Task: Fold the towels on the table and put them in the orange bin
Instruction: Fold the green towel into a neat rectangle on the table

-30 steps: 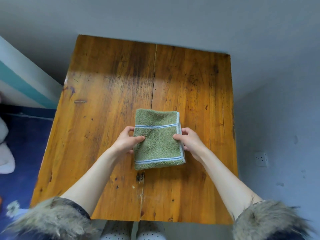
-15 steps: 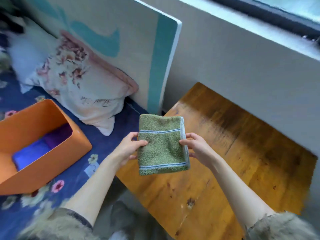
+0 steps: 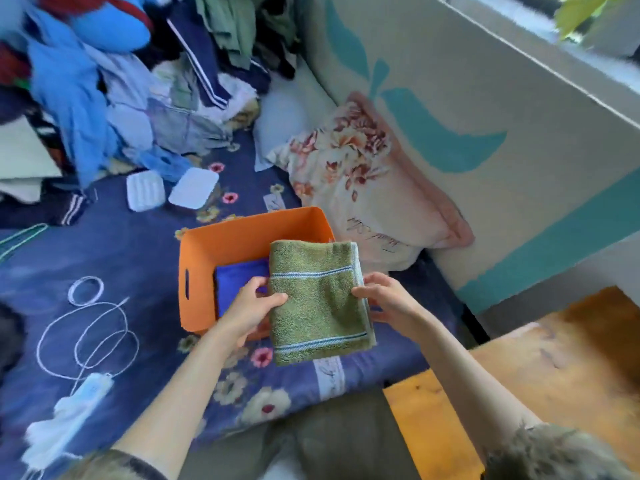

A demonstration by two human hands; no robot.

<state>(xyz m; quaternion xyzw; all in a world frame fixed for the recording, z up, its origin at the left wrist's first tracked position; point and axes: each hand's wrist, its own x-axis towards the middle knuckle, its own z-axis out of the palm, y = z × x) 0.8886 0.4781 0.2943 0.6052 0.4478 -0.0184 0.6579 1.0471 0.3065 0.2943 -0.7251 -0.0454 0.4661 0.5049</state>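
Observation:
A folded green towel [image 3: 317, 303] with blue-white stripes hangs flat in the air, held by both hands. My left hand [image 3: 251, 310] pinches its left edge, thumb on top. My right hand [image 3: 384, 297] grips its right edge. The towel hovers over the right half of the orange bin [image 3: 221, 247], which stands on a bed with a dark blue flowered sheet. Inside the bin lies a folded blue towel [image 3: 239, 277], partly hidden by my left hand and the green towel.
The wooden table [image 3: 540, 382] is at the lower right. A flowered pillow [image 3: 363, 181] leans against a painted headboard behind the bin. A heap of clothes [image 3: 131, 81] fills the far left. A white cable [image 3: 86, 327] and two white lids [image 3: 169, 190] lie on the sheet.
The towel was lifted off the table and carried left to above the orange bin. My view swung left from the table to the bed. Both hands kept their hold.

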